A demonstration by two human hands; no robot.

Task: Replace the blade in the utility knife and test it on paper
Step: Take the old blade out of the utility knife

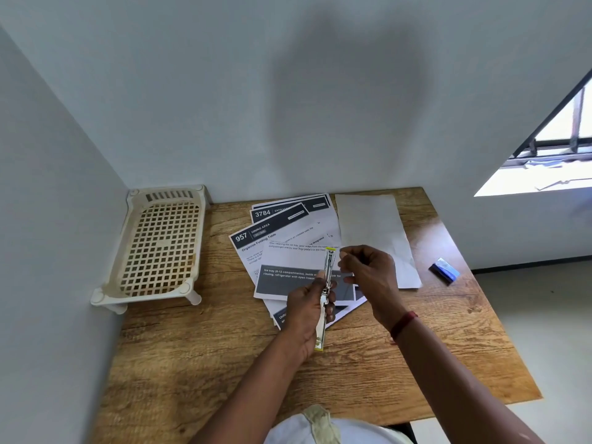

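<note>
Knife work was seen at mid-table, above the papers. The utility knife (326, 296) was held upright-tilted in the left hand (309, 315), its grip clamped round the lower half of the body, the yellow-tipped nose pointed away from the person. The right hand (365, 267) was raised just beside the nose, thumb and forefinger pinched together; whether a blade was held between them could not be told, the thing being too small to see. No blade was made out projecting from the nose.

Printed sheets (288, 251) were fanned on the wooden table (224, 347), with a blank sheet (371, 225) at their right. A small blue packet (444, 270), judged likely to be the blade box, was lying well apart to the right. A cream plastic rack (160, 245) was standing in the left corner.

Step in hand was judged to be the blade exchange at the nose, extraction or insertion not distinguishable. Next move was judged to call for a steady body, careful alignment of blade with slot, and fingers kept off the edge. The paper test was not yet begun.
</note>
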